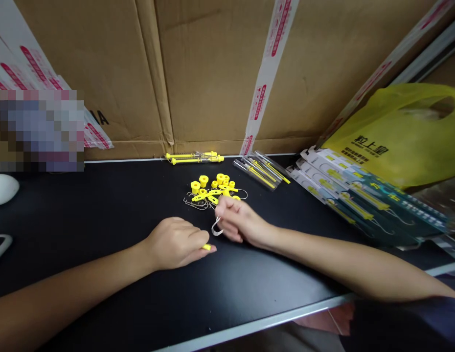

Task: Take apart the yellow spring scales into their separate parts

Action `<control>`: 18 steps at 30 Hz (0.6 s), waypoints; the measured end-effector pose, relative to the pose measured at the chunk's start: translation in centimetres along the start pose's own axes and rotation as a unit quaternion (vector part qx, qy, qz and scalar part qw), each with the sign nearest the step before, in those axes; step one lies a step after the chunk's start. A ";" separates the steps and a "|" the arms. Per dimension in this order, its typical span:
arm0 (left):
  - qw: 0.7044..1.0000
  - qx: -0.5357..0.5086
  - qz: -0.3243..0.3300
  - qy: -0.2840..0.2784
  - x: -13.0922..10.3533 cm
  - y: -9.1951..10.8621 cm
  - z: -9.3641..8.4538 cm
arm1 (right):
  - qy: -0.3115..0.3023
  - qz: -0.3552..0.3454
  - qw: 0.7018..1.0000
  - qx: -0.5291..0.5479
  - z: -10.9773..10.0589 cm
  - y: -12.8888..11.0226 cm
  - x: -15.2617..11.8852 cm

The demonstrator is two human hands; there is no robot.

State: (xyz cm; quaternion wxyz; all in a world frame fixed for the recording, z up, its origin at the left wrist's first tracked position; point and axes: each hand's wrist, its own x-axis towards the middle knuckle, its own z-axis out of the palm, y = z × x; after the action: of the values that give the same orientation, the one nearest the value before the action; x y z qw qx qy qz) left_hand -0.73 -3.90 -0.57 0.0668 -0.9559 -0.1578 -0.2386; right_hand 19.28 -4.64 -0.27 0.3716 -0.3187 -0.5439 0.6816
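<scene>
My left hand (176, 244) is closed, its thumb and forefinger pinching a small yellow plastic piece (206, 248); only the tip of that piece shows. Close beside it, fingers curled, my right hand (245, 220) grips a curved wire hook (214, 230), whose bend sticks out toward the left hand. Just beyond my right fingertips lies a loose pile of yellow plastic parts (203, 181), some shaped like flanged caps. Thin metal hooks (198, 205) and small springs are mixed in among them.
Assembled yellow rods (194, 159) and clear packets (259, 172) lie along the back of the black table (113, 205). Printed packages (363, 195) and a yellow bag (407, 127) stand at right. Cardboard (213, 73) walls the back. A white rounded object (3, 189) sits far left.
</scene>
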 end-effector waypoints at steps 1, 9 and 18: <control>1.000 0.007 0.003 0.004 0.0 0.1 -0.1 | 0.027 -0.010 0.999 0.025 -0.2 0.0 0.1; 0.998 0.024 -0.057 -0.015 -0.2 -0.1 0.2 | -0.010 -0.031 0.999 0.000 -0.9 0.2 0.4; 0.996 -0.007 -0.080 -0.035 0.0 0.0 0.1 | 0.057 -0.176 0.930 -0.319 -0.8 -0.6 -0.3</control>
State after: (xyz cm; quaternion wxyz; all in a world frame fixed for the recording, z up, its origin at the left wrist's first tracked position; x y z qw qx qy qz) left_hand -0.64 -3.87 -0.64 0.0350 -0.9484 -0.2346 -0.2104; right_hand 20.22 -4.37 0.18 0.3948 -0.3578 -0.7577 0.3769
